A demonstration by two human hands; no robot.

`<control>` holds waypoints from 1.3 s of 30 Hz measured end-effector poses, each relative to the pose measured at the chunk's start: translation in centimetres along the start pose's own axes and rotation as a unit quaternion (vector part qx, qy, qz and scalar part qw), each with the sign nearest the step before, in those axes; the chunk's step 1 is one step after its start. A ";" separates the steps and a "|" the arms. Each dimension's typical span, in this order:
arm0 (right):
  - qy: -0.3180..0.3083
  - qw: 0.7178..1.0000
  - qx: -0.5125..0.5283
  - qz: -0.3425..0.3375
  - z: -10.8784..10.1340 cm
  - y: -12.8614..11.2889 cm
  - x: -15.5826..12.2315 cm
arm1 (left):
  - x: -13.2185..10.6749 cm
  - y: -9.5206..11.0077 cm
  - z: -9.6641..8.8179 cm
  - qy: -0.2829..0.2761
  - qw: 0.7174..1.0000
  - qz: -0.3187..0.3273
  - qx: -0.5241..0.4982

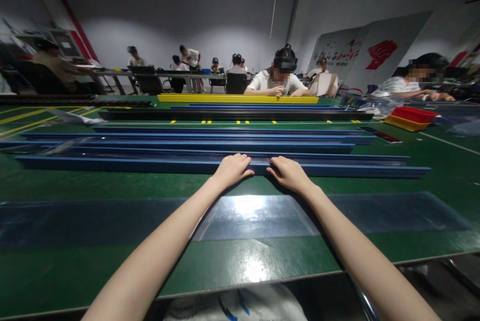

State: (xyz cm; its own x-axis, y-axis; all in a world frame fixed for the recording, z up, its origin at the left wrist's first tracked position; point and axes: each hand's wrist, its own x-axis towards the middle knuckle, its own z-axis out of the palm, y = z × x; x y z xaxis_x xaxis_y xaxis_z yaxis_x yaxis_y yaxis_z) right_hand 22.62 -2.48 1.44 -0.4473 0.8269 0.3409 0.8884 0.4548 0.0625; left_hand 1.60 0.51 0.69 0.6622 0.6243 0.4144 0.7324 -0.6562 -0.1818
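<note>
Both my arms reach forward over a green table. My left hand and my right hand lie side by side, fingers curled over the near edge of a long blue rail that runs across the table. Each hand grips that rail from the front. Several more long blue rails lie parallel behind it. A clear glossy plastic strip lies flat on the table under my forearms.
A long black rail and a yellow one lie farther back. Red and yellow trays stand at the right. Several people sit at tables beyond, one opposite me. The table's front edge runs just below my elbows.
</note>
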 end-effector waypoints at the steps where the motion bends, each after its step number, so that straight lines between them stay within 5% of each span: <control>1: -0.001 1.000 -0.003 -0.001 0.0 0.0 0.0 | 0.0 0.0 0.1 0.004 1.000 0.003 0.003; 39: -0.026 1.000 -0.006 -0.009 -0.3 -0.1 -0.1 | -0.3 0.7 0.0 0.008 1.000 -0.016 0.013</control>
State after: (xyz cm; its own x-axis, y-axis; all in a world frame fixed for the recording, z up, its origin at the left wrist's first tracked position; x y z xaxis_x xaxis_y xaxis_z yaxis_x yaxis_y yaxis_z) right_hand 22.56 -2.72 1.63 -0.4680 0.8348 0.2899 0.8811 0.4662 0.0800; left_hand 1.92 -0.20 0.46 0.6358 0.6376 0.4350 0.7572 -0.6246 -0.1914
